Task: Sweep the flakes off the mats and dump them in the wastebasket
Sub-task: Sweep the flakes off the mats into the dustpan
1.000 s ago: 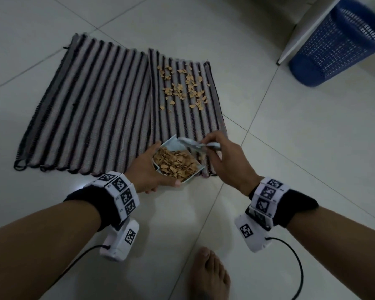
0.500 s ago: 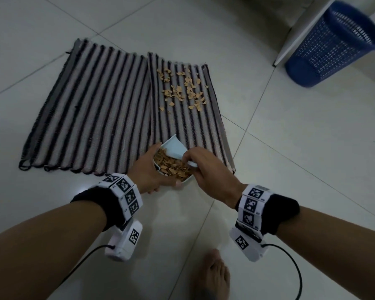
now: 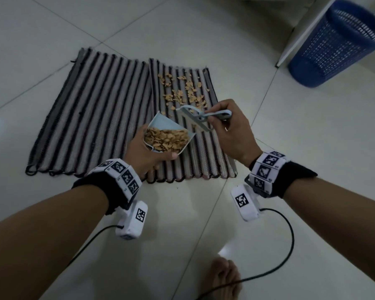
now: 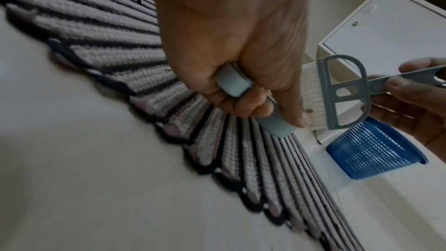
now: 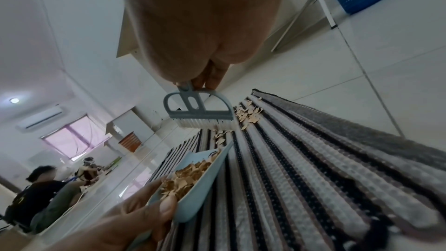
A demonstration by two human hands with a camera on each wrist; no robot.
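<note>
now the left hand (image 3: 148,156) is wrapped around the handle of a pale blue dustpan (image 3: 171,131), fingers curled tight under it in the left wrist view, thumb lying along the near rim. the pan is lifted off the floor and tilted, and it carries a heap of tan flakes (image 3: 166,138). it hangs over the near part of the right mat (image 3: 204,156), close to the seam where that mat meets the left mat (image 3: 100,118).

the right hand (image 3: 232,133) pinches the thin handle of a small grey brush (image 3: 195,118) between thumb and fingertips. the brush is held in the air just right of and beyond the pan, its white bristles pointing toward the pan's mouth; whether the bristles touch the pan's edge is not clear.

more loose flakes (image 3: 183,92) lie scattered across the far half of the right mat, beyond the brush. the left mat shows no heap of them. both mats are striped dark and pale, lying side by side on a white tiled floor (image 3: 290,148), edges touching or slightly overlapping.

a blue mesh wastebasket (image 3: 336,44) stands at the far right, well apart from the mats, beside the edge of a white cabinet (image 3: 299,37). a bare foot (image 3: 224,276) shows at the near edge of the head view, with a black cable (image 3: 288,241) trailing from the right wrist camera. in the right wrist view, seated people (image 5: 41,196) appear far off across the room.
</note>
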